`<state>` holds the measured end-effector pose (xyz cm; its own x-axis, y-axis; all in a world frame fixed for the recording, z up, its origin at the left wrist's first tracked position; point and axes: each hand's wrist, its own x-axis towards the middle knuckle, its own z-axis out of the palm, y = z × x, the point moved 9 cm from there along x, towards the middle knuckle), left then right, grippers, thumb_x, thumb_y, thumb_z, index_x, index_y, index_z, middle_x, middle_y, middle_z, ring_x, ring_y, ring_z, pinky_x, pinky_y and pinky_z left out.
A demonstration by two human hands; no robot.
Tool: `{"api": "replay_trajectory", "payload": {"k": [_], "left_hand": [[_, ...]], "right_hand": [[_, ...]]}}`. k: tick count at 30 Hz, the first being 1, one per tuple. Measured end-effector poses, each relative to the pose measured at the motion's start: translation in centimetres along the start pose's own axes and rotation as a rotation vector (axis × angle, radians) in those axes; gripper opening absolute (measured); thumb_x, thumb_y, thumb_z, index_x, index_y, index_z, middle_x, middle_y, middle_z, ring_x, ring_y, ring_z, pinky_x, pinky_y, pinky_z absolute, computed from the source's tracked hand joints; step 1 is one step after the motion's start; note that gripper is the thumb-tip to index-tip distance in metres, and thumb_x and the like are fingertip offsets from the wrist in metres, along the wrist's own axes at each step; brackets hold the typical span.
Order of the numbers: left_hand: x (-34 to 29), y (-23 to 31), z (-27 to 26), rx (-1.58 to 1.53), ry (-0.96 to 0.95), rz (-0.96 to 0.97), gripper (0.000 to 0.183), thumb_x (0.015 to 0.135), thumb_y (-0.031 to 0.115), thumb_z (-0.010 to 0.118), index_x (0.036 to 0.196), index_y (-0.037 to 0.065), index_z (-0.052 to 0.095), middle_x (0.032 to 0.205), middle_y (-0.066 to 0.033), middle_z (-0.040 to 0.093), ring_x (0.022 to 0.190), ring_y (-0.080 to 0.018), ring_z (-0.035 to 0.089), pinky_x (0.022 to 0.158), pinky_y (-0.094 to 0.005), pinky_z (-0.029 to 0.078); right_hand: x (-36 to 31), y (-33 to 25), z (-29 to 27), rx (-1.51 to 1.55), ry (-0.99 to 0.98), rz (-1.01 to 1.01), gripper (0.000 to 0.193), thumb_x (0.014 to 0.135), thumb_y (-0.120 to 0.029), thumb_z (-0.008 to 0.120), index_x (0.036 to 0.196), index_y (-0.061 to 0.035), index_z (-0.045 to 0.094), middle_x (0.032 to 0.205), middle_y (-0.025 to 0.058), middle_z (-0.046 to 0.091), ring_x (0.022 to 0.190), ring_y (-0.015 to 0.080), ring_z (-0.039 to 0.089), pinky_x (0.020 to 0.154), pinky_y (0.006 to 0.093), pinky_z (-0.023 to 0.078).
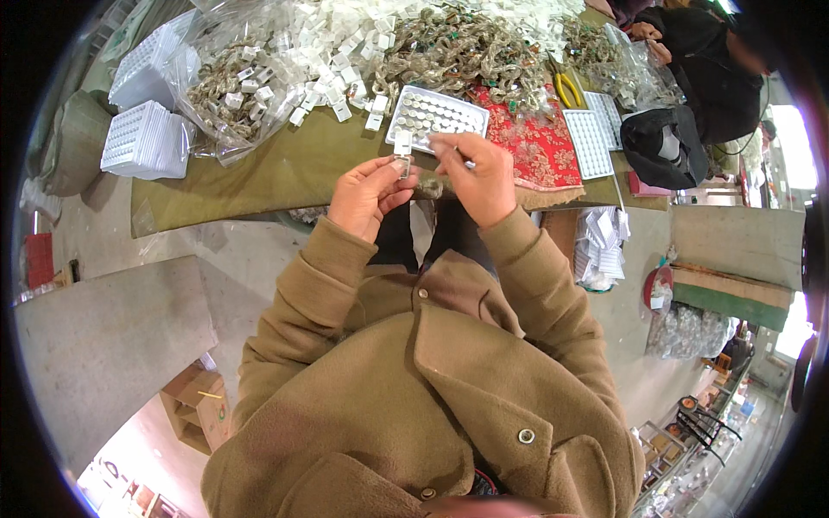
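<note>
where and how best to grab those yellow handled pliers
Probably by both yellow handles, with the right hand coming from the near side: the pliers lie with handles spread toward the person and the metal nose pointing away.

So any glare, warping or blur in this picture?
In the head view, the front edge of the table bows; the bright opening at far right glares white; left hand and right hand look fairly sharp, though the small piece in the left lacks detail.
</note>
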<state>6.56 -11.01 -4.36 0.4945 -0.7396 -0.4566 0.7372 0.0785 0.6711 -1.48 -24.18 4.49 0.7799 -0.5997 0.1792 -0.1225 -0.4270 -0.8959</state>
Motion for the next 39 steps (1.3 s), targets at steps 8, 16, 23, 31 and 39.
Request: {"api": "replay_trajectory", "payload": {"k": [8, 16, 23, 31, 39], "left_hand": [[-0.1, 1.0, -0.7, 0.076, 0.048, 0.018, 0.016, 0.094, 0.016, 0.057, 0.103, 0.003, 0.060, 0.095, -0.0071, 0.069, 0.080, -0.0096, 0.066, 0.062, -0.0214, 0.053], [0.2, 0.7, 0.0, -0.005, 0.002, 0.044, 0.020, 0.095, 0.017, 0.058, 0.108, 0.002, 0.060, 0.101, -0.0088, 0.069, 0.089, -0.0118, 0.067, 0.070, -0.0219, 0.056], [-0.7, 0.9, 1.9, 0.070, -0.057, 0.052, 0.025, 0.093, 0.013, 0.059, 0.115, 0.000, 0.060, 0.102, -0.0065, 0.068, 0.093, -0.0123, 0.067, 0.072, -0.0223, 0.056], [-1.6, 0.2, 3.4, 0.133, -0.095, 0.064, 0.025, 0.092, 0.013, 0.062, 0.114, 0.000, 0.062, 0.100, -0.0053, 0.068, 0.090, -0.0121, 0.066, 0.072, -0.0215, 0.056], [-1.8, -0.5, 3.7, 0.187, -0.026, 0.219, 0.032, 0.090, 0.004, 0.063, 0.122, -0.003, 0.059, 0.104, -0.0076, 0.067, 0.091, -0.0124, 0.065, 0.076, -0.0248, 0.056]], "right_hand": [[2.3, -0.7, 2.9, -0.512, 0.049, -0.338, 0.006, 0.083, -0.009, 0.062, 0.088, -0.0090, 0.065, 0.088, 0.0077, 0.061, 0.078, 0.0302, 0.062, 0.064, 0.0386, 0.051], [2.2, -1.0, 1.6, -0.539, 0.082, -0.331, 0.012, 0.081, -0.005, 0.063, 0.094, -0.0073, 0.064, 0.087, 0.0083, 0.063, 0.077, 0.0269, 0.063, 0.066, 0.0351, 0.051], [0.4, -2.2, 0.0, 0.030, 0.031, -0.177, 0.019, 0.080, 0.003, 0.066, 0.098, -0.0003, 0.062, 0.087, 0.0070, 0.065, 0.076, 0.0134, 0.061, 0.071, 0.0262, 0.050], [-2.3, -5.8, -0.5, -0.312, 0.105, -0.600, 0.018, 0.074, 0.003, 0.066, 0.091, -0.0040, 0.062, 0.086, 0.0086, 0.064, 0.078, 0.0277, 0.061, 0.069, 0.0355, 0.048], [-3.0, -5.1, -1.1, -0.309, 0.027, -0.583, 0.015, 0.074, 0.002, 0.063, 0.086, -0.0058, 0.059, 0.083, 0.0062, 0.061, 0.077, 0.0250, 0.060, 0.070, 0.0337, 0.046]]}}
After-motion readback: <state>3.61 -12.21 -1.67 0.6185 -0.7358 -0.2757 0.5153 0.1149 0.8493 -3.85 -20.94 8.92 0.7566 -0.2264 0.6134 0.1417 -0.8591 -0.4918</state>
